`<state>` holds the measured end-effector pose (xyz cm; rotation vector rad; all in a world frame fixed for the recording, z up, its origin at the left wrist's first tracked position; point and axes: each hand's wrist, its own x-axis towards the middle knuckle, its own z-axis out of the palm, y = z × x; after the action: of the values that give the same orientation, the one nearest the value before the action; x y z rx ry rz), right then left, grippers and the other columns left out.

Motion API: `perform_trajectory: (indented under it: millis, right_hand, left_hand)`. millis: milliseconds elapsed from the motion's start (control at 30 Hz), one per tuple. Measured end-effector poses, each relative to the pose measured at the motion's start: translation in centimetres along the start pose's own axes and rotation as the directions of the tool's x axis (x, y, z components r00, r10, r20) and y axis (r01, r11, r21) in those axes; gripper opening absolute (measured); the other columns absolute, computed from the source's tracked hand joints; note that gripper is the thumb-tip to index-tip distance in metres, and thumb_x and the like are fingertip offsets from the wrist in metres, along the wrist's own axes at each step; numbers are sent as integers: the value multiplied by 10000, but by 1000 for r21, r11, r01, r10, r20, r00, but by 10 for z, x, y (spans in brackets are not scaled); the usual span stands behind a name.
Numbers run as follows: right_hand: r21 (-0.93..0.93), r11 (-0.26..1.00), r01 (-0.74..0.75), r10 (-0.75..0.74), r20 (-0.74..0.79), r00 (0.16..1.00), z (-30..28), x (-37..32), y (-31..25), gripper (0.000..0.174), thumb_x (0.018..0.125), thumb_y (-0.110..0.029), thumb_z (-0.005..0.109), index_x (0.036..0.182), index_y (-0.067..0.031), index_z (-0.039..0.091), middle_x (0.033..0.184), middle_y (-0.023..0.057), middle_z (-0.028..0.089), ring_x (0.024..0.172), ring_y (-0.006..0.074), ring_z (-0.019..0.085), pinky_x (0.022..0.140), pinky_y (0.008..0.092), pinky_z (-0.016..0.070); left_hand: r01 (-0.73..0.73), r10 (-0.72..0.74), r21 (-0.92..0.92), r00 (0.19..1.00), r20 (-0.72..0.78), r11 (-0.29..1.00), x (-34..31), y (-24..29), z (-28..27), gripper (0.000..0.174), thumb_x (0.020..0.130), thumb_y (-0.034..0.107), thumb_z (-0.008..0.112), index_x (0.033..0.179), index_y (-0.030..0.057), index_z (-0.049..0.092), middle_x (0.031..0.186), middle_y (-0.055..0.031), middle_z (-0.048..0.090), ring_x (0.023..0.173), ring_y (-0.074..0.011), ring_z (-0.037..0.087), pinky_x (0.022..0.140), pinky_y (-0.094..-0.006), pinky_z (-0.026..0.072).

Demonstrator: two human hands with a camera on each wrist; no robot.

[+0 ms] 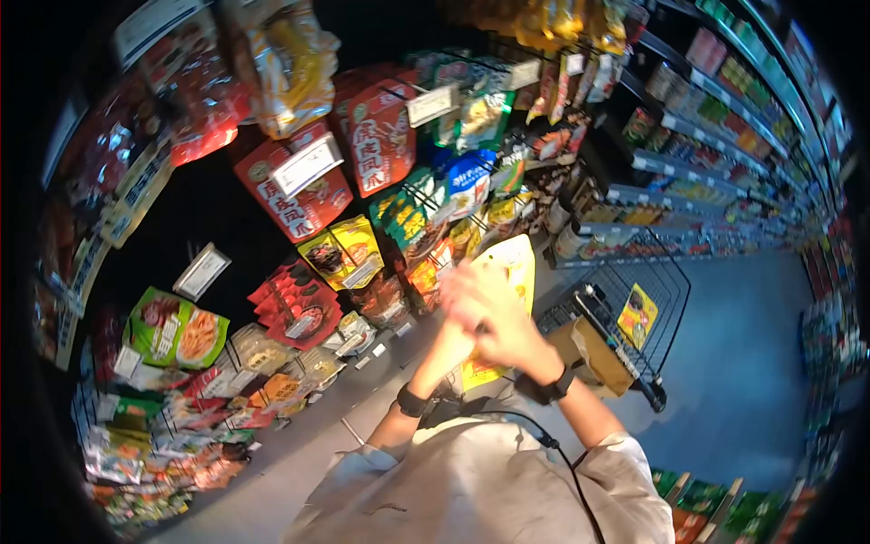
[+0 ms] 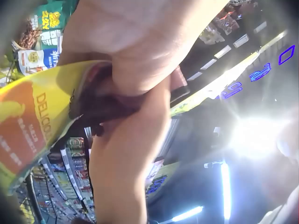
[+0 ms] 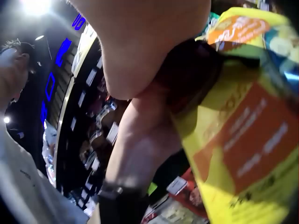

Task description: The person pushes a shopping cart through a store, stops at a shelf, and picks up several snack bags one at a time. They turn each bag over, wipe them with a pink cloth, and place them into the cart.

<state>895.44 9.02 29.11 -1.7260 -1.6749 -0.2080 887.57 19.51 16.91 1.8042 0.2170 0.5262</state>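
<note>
Head cam high, wrist cams close

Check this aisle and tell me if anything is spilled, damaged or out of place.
Nothing clearly stands out. The snack packets hang in rows, no spill shows on the visible floor, and the held yellow pouch shows no obvious tear, though its middle is hidden.

Both arms are held out in front of the torso (image 1: 480, 471), with the left forearm (image 1: 394, 426) and the right forearm (image 1: 598, 415) angled inward. The left hand (image 1: 460, 304) and the right hand (image 1: 509, 334) are brought together and overlapped at the centre. The fingers are bent inward, and their tips are largely hidden by the hands.
</note>
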Motion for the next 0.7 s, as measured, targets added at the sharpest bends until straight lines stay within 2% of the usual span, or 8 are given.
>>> perform_trajectory:
  millis: [33,133,233,300,433,500,600,700]
  right_hand:
    - [-29,984,-176,171,-137,976,7,-14,23,210,871,-93,594,1072,-43,631,1237,150,619,1235,405,519,1060,516,385]
    - [7,854,-521,495,-323,807,-3,-36,57,245,1000,-141,513,1192,-37,624,1271,171,636,1283,408,510,1117,528,334]
    - [14,920,-391,383,-238,892,19,-57,32,430,932,-126,560,1356,-57,550,1436,168,520,1362,413,433,1161,543,286]
    - [-183,958,-221,237,76,968,13,-60,0,617,814,-116,624,1414,-58,494,1504,189,434,1412,414,367,1177,551,261]
    - [-206,917,-341,328,-96,940,15,-59,31,691,769,-115,650,1435,-58,471,1503,228,415,1437,421,326,1181,549,246]
    - [152,825,-544,547,-454,703,12,-51,47,621,819,-111,616,1420,-37,475,1483,243,427,1403,425,365,1168,537,261]
    - [-78,883,-463,426,-284,859,5,-53,32,583,865,-111,566,1427,0,454,1493,247,415,1402,400,374,1176,509,255]
    - [-240,955,-177,206,103,973,16,-68,0,606,831,-93,592,1420,-22,470,1507,214,416,1409,367,377,1177,488,265]
  left_hand:
    - [291,-272,-167,954,128,942,-1,10,2,355,1000,180,607,1286,-12,523,1007,-26,660,908,-128,599,833,-290,505]
    - [303,-290,-522,951,108,798,6,29,16,334,1010,174,604,1291,0,556,1141,-36,659,973,-125,625,871,-289,515]
    - [232,-395,-816,919,5,529,24,41,16,353,1047,250,539,1328,36,528,1274,-73,611,1076,-162,636,892,-344,572]
    - [155,-420,-908,907,-25,390,36,58,2,364,1047,269,537,1329,38,523,1274,-76,607,1069,-172,640,882,-336,575]
    - [207,-442,-840,896,-43,501,47,42,14,356,1043,272,545,1317,45,529,1257,-84,615,1046,-174,654,887,-333,575]
    - [157,-393,-866,918,-48,474,41,48,26,315,1043,240,546,1291,46,542,1187,-70,645,1032,-163,660,846,-339,586]
    - [155,-435,-907,900,-34,391,39,46,19,309,1041,232,547,1287,45,543,1150,-86,661,1025,-180,669,823,-347,598]
    - [34,-414,-944,903,-111,327,53,39,-8,340,1047,281,526,1278,32,541,1182,-107,660,1010,-222,685,850,-379,600]
